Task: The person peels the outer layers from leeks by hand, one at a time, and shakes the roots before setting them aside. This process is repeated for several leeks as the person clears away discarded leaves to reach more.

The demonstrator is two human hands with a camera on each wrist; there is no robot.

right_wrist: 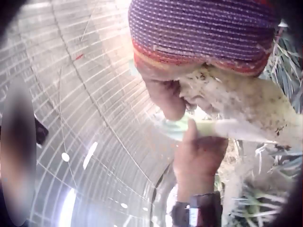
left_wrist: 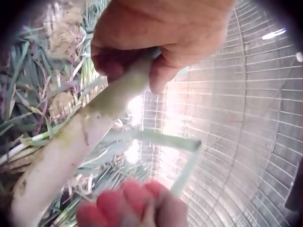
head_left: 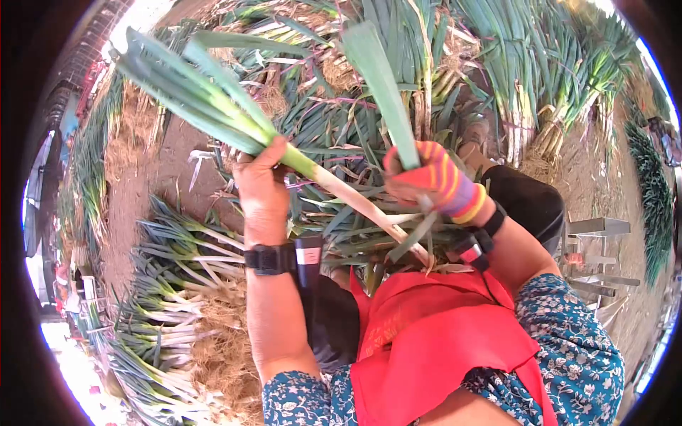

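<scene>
A long leek [head_left: 355, 199] slants across the head view, its green leaves up to the left and its pale root end down near the red apron. My bare left hand [head_left: 263, 186] grips it where the green meets the white; in the left wrist view fingers and thumb wrap the stem. My right hand [head_left: 433, 181], in a striped glove, holds a broad green leaf [head_left: 383, 85] pointing upward. In the right wrist view, a pale, dirt-specked leaf sheath [right_wrist: 241, 99] comes out of the gloved fist. The leaf's lower strip crosses the leek's white stem in the head view.
Leeks with bushy roots [head_left: 220, 348] lie piled at the lower left. A heap of loose leaves and leeks [head_left: 320, 128] covers the ground ahead. Upright leek bundles [head_left: 511, 92] stand at the upper right. A metal frame [head_left: 600, 227] is by the right knee.
</scene>
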